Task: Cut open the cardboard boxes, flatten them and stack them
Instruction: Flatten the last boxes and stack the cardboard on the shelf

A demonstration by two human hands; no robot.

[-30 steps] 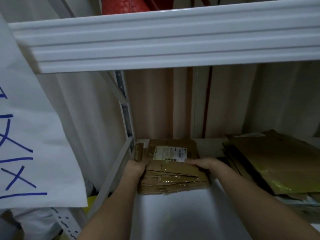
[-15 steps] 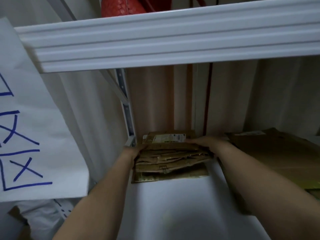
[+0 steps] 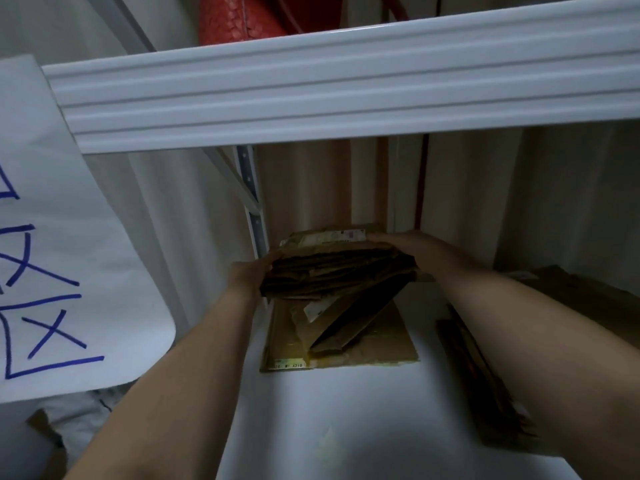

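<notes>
Between both hands (image 3: 251, 277) (image 3: 405, 242), flattened corrugated cardboard stack (image 3: 341, 270).

The boxes (image 3: 339, 271) are matt brown cardboard with rough torn edges and some glossy tape, the shelf (image 3: 346, 427) and beam (image 3: 346, 81) are smooth painted white metal, the sheet (image 3: 62, 254) is matt white paper, and the bag (image 3: 235, 22) is red textured material.

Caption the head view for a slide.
Both hands, left hand and right hand, lift a bundle of flattened boxes off one flat cardboard sheet on the shelf.
</notes>
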